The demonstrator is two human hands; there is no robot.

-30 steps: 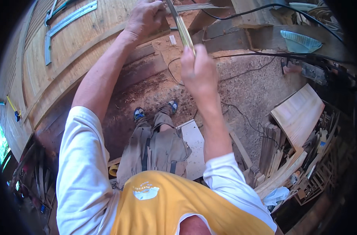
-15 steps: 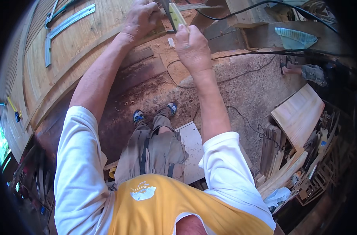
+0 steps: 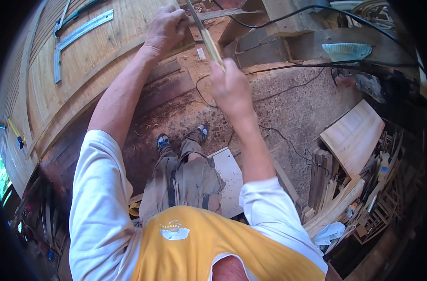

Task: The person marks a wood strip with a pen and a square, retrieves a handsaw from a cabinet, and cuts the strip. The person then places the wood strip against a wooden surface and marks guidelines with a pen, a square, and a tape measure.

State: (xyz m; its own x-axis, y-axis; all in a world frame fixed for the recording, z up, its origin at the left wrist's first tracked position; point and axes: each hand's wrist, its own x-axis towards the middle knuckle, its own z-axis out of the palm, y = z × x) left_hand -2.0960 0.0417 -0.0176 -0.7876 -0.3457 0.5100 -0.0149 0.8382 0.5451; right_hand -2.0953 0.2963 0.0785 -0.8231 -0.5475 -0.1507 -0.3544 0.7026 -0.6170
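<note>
While left fingers point(image 3: 180, 17) curl, hold unclear, right fingers point(image 3: 217, 77) — gripping a yellow-handled tool point(image 3: 213, 48) — have drawn back.

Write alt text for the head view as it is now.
A person's right grip holds a thin-bladed, pale-handled tool, with the left grip at the edge of a wooden worktop. An L-shaped metal square lies on the worktop, and wood pieces are piled at lower right.

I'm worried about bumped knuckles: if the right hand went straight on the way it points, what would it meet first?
Probably the thin strip near the left hand, which crosses the line of the long tool held by the right hand. Depth is unclear, so that hand might miss it.
</note>
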